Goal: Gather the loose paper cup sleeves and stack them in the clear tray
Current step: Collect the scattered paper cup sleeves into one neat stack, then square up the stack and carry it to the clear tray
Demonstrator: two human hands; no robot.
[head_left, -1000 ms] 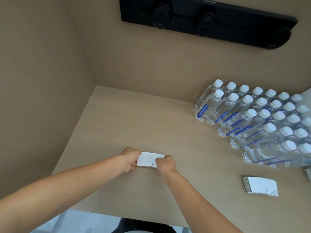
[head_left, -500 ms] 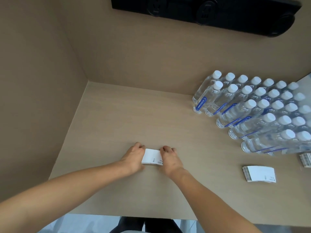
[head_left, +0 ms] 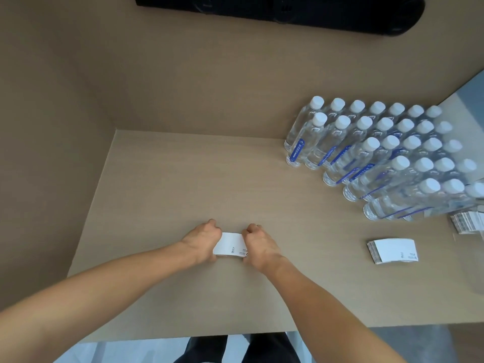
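A small stack of flat white paper cup sleeves [head_left: 231, 244] rests on the beige tabletop [head_left: 183, 179], pressed between both hands. My left hand [head_left: 203, 238] grips its left end and my right hand [head_left: 258, 242] grips its right end, fingers curled. A second stack of white sleeves [head_left: 392, 251] lies loose at the right. A third pile of sleeves [head_left: 468, 221] shows at the far right edge, partly cut off. No clear tray is in view.
Several rows of water bottles [head_left: 379, 153] with white caps stand at the back right. Beige walls close the desk at the left and back. A black power strip [head_left: 288, 9] is mounted high on the back wall. The desk's front edge runs near my forearms.
Both hands have drawn closer together on the sleeve stack and squared it on the table. The view has tilted slightly downward.
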